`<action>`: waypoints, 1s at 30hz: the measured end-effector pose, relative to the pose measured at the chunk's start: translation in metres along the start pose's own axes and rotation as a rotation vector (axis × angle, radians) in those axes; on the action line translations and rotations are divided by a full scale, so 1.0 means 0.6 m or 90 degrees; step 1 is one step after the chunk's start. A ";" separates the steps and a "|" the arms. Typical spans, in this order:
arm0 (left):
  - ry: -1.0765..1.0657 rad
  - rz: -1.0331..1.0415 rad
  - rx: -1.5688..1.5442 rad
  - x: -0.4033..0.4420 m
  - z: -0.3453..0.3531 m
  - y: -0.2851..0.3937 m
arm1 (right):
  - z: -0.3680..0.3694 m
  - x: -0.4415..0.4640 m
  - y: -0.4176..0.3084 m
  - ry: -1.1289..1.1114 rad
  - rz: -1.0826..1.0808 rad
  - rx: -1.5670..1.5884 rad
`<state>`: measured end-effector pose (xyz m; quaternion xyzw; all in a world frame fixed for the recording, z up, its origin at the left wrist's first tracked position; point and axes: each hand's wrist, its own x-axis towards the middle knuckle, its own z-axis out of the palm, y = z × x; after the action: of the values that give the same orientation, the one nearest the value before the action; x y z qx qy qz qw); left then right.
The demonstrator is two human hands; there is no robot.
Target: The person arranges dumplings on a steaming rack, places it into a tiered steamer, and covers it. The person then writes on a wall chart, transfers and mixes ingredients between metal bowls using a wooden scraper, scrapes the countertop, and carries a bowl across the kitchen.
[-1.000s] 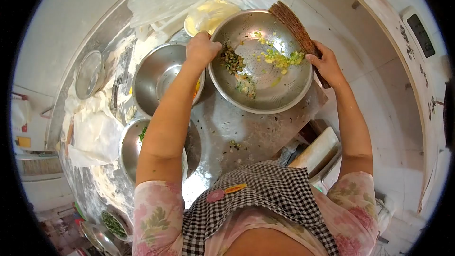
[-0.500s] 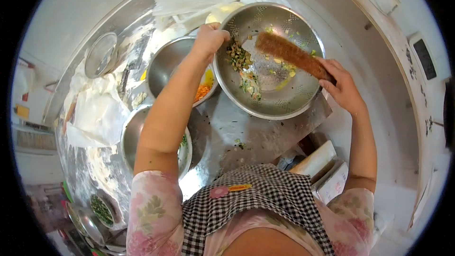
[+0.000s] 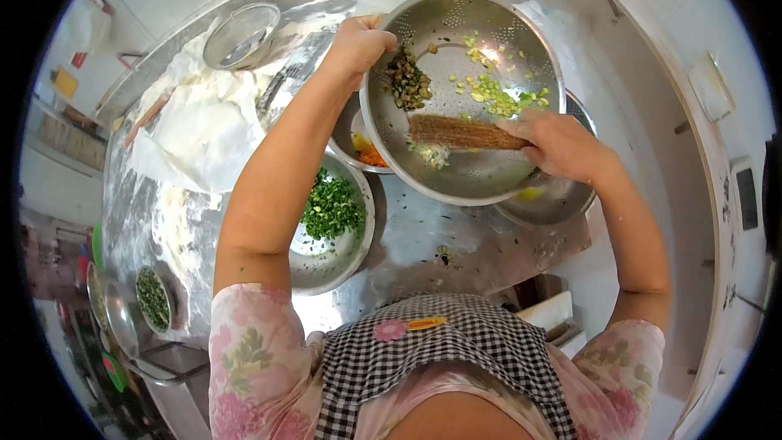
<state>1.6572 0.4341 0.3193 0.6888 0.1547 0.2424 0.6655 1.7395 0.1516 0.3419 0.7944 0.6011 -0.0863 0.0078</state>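
My left hand is closed on the left rim of a large metal colander, which is held tilted above the table. My right hand wraps round the narrow end of a brown, stiff-fibred brush. The brush head lies inside the colander, near its lower left. A dark clump of chopped filling sticks to the colander's left wall, and pale green chopped bits are scattered on the right. Some pale shredded bits are just below the brush head.
Under the colander, a metal bowl stands at right and another with orange bits at left. Nearer stands a bowl of chopped greens. A sieve and plastic sheet lie on the floury table.
The brush has swung down and left inside the colander, my right hand with it. More pale green bits show on the colander's right side. A bowl now shows beneath its right edge.
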 end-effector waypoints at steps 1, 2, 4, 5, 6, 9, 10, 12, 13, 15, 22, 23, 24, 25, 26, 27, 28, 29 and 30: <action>0.013 -0.002 0.022 0.005 -0.012 -0.010 | -0.001 0.006 0.002 -0.040 -0.009 0.008; 0.025 -0.003 0.044 0.017 -0.026 -0.026 | -0.002 0.011 0.005 -0.038 -0.028 0.029; 0.040 -0.006 0.048 0.018 -0.039 -0.034 | -0.004 0.018 0.010 -0.035 -0.061 0.073; 0.045 -0.006 0.031 0.017 -0.045 -0.037 | -0.011 0.022 0.008 -0.034 -0.061 0.083; 0.049 -0.006 0.014 0.015 -0.048 -0.036 | -0.026 0.024 0.005 -0.033 -0.060 0.094; 0.083 0.005 0.098 0.024 -0.064 -0.042 | -0.030 0.038 0.004 0.006 -0.053 0.098; 0.086 0.008 0.084 0.026 -0.068 -0.043 | -0.027 0.042 0.005 0.026 -0.049 0.095; 0.092 0.015 0.055 0.032 -0.076 -0.044 | -0.013 0.054 0.003 0.010 -0.022 0.059; 0.098 0.015 0.048 0.037 -0.080 -0.046 | -0.008 0.060 0.001 0.003 -0.010 0.041; 0.113 0.013 0.033 0.044 -0.089 -0.046 | -0.012 0.078 -0.007 -0.051 -0.001 0.025; 0.205 -0.007 0.093 0.042 -0.138 -0.038 | 0.000 0.158 0.009 -0.020 0.015 0.030; 0.210 -0.004 0.089 0.043 -0.139 -0.040 | 0.001 0.169 0.001 -0.039 0.034 0.017; 0.215 -0.004 0.084 0.045 -0.143 -0.044 | 0.002 0.183 -0.009 -0.060 0.052 0.003; 0.223 -0.002 0.088 0.048 -0.148 -0.049 | 0.004 0.195 -0.014 -0.082 0.070 -0.010; 0.231 0.000 0.091 0.050 -0.153 -0.055 | 0.007 0.208 -0.015 -0.110 0.061 -0.024; 0.239 0.002 0.094 0.053 -0.158 -0.061 | 0.009 0.221 -0.013 -0.137 0.051 -0.039; 0.249 -0.002 0.083 0.055 -0.163 -0.066 | 0.005 0.235 -0.016 -0.165 0.041 -0.055; 0.258 -0.006 0.073 0.057 -0.168 -0.073 | 0.000 0.245 -0.019 -0.194 0.038 -0.045; 0.267 -0.010 0.062 0.058 -0.170 -0.077 | -0.011 0.250 -0.024 -0.224 0.036 -0.036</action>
<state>1.6359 0.5417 0.2778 0.6534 0.3065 0.3674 0.5866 1.7660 0.2993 0.3279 0.7830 0.5703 -0.2066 0.1375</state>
